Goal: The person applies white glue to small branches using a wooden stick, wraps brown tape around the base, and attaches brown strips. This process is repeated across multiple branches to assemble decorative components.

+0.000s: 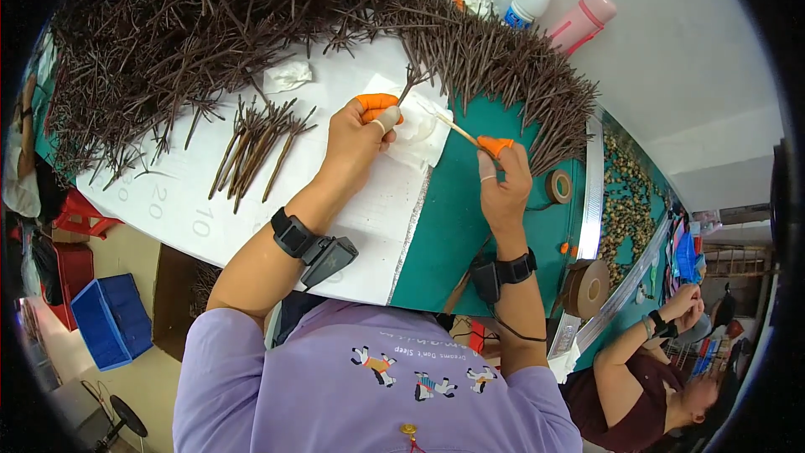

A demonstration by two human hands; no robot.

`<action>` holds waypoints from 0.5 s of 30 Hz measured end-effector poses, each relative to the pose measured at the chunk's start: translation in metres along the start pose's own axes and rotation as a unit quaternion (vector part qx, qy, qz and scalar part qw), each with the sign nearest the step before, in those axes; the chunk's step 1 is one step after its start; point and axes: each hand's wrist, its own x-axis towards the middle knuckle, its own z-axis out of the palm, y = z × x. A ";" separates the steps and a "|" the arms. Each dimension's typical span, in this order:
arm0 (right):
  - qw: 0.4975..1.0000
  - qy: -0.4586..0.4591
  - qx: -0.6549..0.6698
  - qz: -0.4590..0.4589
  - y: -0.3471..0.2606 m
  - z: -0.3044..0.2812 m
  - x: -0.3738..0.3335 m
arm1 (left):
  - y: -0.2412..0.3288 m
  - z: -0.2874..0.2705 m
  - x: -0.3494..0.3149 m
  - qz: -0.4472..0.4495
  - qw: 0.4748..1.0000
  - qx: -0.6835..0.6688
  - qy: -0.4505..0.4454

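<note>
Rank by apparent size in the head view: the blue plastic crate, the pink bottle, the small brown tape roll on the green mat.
1. Blue plastic crate
2. Pink bottle
3. Small brown tape roll
Fisheye distortion and differing distances make true sizes unsure.

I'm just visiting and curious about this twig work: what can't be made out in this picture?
- Head view: where the left hand grips the brown twig, orange finger covers hide the contact.
- The pale stick end vanishes under the right hand.
- Small beads on the green table: too small to identify.
- The twig pile is cut off by the top edge.
</note>
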 end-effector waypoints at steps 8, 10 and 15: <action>1.000 0.006 -0.012 -0.019 0.004 0.004 0.000 | -0.003 0.001 0.000 -0.023 0.996 0.067 -0.047; 1.000 0.004 -0.014 -0.024 0.004 0.004 0.000 | -0.005 0.000 0.001 -0.021 0.996 0.075 -0.053; 1.000 -0.009 -0.020 -0.003 0.001 0.001 -0.001 | -0.005 -0.002 0.002 -0.022 0.997 0.063 -0.050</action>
